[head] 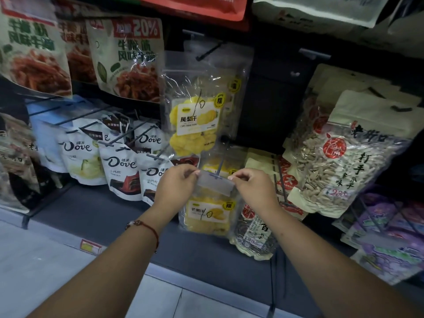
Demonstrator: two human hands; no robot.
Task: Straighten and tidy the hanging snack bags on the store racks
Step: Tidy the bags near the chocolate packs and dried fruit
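A clear bag of yellow dried mango hangs low in the middle, its frosted top strip at the tip of a rack peg. My left hand pinches the strip's left end. My right hand pinches its right end. Above it another clear bag of yellow dried pineapple hangs from a higher hook. More yellow bags sit on the same peg behind the held one.
White Dove pouches hang on pegs to the left, beef-snack bags above them. Sunflower-seed bags hang to the right, another lower down, and purple bags at far right. A grey shelf base and the tiled floor lie below.
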